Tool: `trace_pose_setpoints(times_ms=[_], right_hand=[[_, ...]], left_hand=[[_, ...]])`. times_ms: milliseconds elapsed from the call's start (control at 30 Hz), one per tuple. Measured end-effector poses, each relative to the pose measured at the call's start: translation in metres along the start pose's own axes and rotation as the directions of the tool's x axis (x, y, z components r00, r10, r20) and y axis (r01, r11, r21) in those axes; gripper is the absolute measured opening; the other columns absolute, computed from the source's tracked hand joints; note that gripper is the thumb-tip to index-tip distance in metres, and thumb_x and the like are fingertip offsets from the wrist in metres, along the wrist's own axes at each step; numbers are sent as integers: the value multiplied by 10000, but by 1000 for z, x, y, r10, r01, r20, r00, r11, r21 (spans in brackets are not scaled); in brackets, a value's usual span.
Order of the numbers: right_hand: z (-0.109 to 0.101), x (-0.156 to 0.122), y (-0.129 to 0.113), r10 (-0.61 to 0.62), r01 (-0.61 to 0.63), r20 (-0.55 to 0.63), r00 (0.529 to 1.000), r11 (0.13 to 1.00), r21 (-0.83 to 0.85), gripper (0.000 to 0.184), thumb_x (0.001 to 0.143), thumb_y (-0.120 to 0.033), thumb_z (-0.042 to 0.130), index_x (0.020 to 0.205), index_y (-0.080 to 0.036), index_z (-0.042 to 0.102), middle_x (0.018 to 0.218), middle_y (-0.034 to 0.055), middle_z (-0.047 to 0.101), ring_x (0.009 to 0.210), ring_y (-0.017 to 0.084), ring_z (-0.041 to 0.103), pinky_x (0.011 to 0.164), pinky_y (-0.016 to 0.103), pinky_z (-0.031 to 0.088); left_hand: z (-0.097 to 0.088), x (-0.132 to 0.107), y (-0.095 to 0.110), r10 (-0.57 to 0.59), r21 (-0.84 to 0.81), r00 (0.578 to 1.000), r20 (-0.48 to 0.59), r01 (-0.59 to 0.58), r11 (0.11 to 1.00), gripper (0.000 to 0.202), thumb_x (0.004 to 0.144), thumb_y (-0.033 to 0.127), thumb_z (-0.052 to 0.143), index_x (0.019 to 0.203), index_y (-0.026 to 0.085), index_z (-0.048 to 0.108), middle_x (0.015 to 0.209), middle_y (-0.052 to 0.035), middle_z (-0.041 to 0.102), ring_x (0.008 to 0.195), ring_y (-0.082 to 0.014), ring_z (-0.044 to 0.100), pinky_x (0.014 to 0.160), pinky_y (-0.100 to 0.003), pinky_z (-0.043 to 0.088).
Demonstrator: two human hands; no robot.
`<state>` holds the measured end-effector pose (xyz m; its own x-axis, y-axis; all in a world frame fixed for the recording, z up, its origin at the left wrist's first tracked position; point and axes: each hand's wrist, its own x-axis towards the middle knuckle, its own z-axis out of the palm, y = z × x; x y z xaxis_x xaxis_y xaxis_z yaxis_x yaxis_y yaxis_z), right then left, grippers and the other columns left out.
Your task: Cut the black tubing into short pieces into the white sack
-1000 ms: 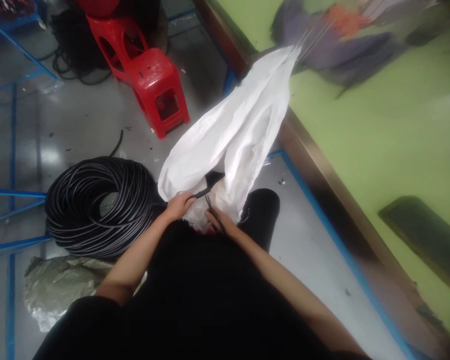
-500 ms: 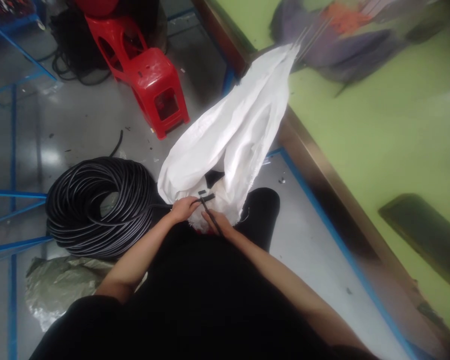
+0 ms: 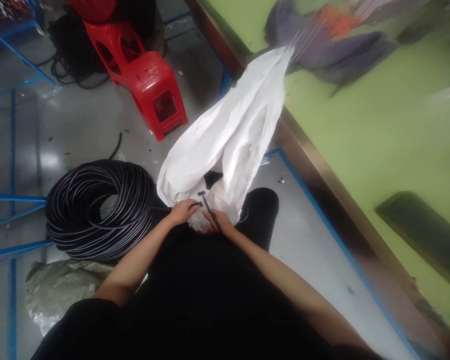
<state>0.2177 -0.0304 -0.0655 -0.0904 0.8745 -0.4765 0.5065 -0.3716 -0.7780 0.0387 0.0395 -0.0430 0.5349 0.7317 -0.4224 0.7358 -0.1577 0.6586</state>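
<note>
To person's R, 1 green tabletop [image 3: 360, 140]. From its edge 1 white sack [image 3: 225, 135] slants down to the lap. On floor at L, 1 big coil of blk cable [image 3: 86, 210], ring-shaped; beyond it, min. 2 red stools [image 3: 153, 80]. Hands: 2, close tog. but apart, over sack's near end. L hand [image 3: 183, 212]: fingers closed on cable end [image 3: 199, 203], which runs over from coil, axis approx. L–R, tip pointing R twd. the other hand. R hand [image 3: 220, 221]: fingers wrapped round 1 slim dark tool [image 3: 211, 212], type unclear; axis diag., tip up-L, away from body. Smallest: 1 blk piece [image 3: 201, 193] by tool's tip, touching or not can't tell.
</note>
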Motion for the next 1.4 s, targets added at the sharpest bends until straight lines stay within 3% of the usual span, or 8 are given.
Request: trace_pose_setpoints(times_ms=[200,300,467,633,767,867,1100,1400], right_hand=[[-5,-1,-14,-1,-20,70,998,954,301,415,867,-573,434,676,-210,494,490,-23,533,434,140,545,449,248,449],[-11,0,-17,44,-46,12,999,928,369,401,844,-561,482,653,-209,480,484,-28,519,430,139,536,454,254,454],[-19,1,-15,86,-59,-43,995,900,432,434,842,-614,450,727,-199,503,496,-26,518,439,146,533,457,262,459],[-14,-4,-9,20,-35,57,998,957,289,452,867,-616,422,877,-182,548,656,17,615,545,136,584,508,231,473],[-9,-5,-10,-35,31,118,992,999,35,357,888,-531,456,1033,-225,569,831,28,676,709,171,635,672,283,488],[-8,-4,-14,-24,31,135,991,999,-45,367,899,-527,434,1073,-231,563,856,37,680,747,189,639,697,300,471],[-4,-7,-15,-20,31,108,994,994,-105,393,938,-501,364,894,-183,590,691,42,628,671,184,604,647,288,446],[2,-3,-5,4,6,73,997,992,-128,400,910,-506,428,774,-184,624,740,94,653,757,250,637,697,352,464]], left_hand=[[11,-7,12,81,-71,995,52,-77,994,556,880,318,524,1399,175,386,1133,-100,670,1002,-215,630,905,-342,475],[4,-12,11,103,5,994,48,-104,995,480,877,333,535,1330,183,479,1186,-103,643,1047,-225,610,929,-342,459],[-15,-13,-1,55,92,998,-37,-51,994,310,927,380,434,1076,219,654,1033,-53,679,960,-209,620,861,-312,477],[-22,-5,-5,-2,65,983,-186,15,998,331,936,371,415,1124,209,634,1095,-55,666,1008,-214,603,876,-320,473],[-20,-2,3,17,86,985,-172,-3,996,321,934,366,417,1090,209,649,1044,-53,678,977,-209,606,862,-317,476],[-17,-4,10,30,100,994,-110,-19,995,309,932,371,418,1051,217,658,996,-43,679,916,-194,614,818,-299,481],[-11,-3,6,7,129,999,-47,-1,992,298,930,380,422,1015,219,658,959,-36,669,894,-184,605,790,-279,468],[-3,4,-4,-24,130,1000,-10,25,991,323,928,407,417,1007,214,664,958,-47,680,879,-192,616,783,-287,474]])
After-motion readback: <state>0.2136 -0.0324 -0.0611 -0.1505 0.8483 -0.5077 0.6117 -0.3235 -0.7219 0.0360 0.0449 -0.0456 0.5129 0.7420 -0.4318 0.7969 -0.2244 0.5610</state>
